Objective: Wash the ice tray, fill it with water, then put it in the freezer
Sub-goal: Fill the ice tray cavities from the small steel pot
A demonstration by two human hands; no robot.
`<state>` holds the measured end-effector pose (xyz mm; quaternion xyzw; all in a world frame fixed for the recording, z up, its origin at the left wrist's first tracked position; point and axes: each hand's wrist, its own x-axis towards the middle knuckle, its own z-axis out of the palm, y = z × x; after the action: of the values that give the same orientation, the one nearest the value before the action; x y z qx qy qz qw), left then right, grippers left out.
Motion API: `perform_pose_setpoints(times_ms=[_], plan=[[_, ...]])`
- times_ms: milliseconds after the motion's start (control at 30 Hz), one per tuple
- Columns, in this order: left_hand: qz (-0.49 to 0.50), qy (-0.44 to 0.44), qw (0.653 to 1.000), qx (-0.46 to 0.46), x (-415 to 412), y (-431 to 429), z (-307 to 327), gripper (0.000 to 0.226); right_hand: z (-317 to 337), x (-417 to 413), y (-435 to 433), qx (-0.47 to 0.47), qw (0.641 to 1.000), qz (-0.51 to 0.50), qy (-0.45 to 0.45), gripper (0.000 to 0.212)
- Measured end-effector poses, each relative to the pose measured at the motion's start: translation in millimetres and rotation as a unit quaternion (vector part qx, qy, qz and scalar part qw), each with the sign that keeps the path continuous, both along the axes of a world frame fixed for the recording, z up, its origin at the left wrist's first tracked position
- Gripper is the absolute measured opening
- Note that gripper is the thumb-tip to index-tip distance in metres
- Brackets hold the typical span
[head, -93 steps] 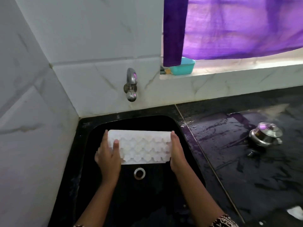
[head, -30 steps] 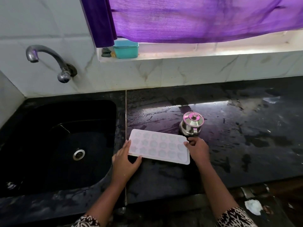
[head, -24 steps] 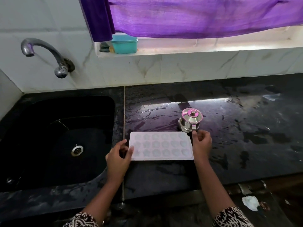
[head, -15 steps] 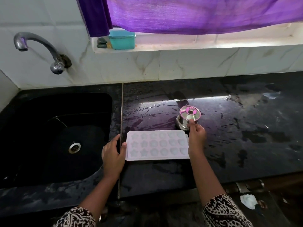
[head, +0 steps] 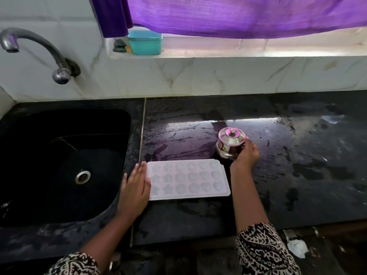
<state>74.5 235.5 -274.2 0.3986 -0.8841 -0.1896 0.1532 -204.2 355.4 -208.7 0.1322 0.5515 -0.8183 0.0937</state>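
Ice tray [head: 187, 178] lies flat, cavities up, on the wet black table [head: 297, 165] just right of the sink [head: 59, 124], its long axis running straight away from the sink's edge. We see the left hand [head: 136, 187] flat with fingers straight, between sink and tray, touching the tray's sink-side short end. Right hand [head: 246, 153] is curled round a lidded steel pot [head: 229, 142], which stands farther from the sink, just beside the tray's far back corner. We cannot tell whether the cavities hold water, and the pot's contents are hidden. We judge washing done and filling in hand. From the right hand the tray lies toward the sink and nearer us. A pour would sweep sinkward along that long axis, and the left hand is the nearer one to steady it.
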Motion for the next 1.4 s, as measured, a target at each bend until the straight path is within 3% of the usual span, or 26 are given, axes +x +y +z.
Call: perform_pose_setpoints(times_ms=[267, 600, 900, 1033, 1167, 1400], plan=[[-0.007, 0.008, 1.0, 0.01, 1, 2, 3, 0.076, 8, -17, -1, -0.125, 0.991, 0.041, 0.021, 0.036], [-0.022, 0.016, 0.999, 0.047, 2, -2, 6, 0.078, 64, 17, -6, -0.131, 0.985, 0.099, 0.05, 0.027], [0.036, 0.172, 0.972, 0.159, 6, -8, 16, 0.063, 59, 69, -18, -0.144, 0.971, 0.188, 0.012, 0.026], [0.095, 0.064, 0.991, 0.075, 5, -43, 17, 0.053, 53, 83, -25, -0.14, 0.965, 0.221, 0.012, 0.035], [0.086, -0.055, 0.99, 0.098, -8, -55, 19, 0.057, 49, 92, -29, -0.099, 0.961, 0.256, 0.04, 0.046], [0.077, -0.1, 0.99, 0.057, -13, -53, 11, 0.059, 39, 99, -33, -0.05, 0.961, 0.267, 0.06, 0.053]])
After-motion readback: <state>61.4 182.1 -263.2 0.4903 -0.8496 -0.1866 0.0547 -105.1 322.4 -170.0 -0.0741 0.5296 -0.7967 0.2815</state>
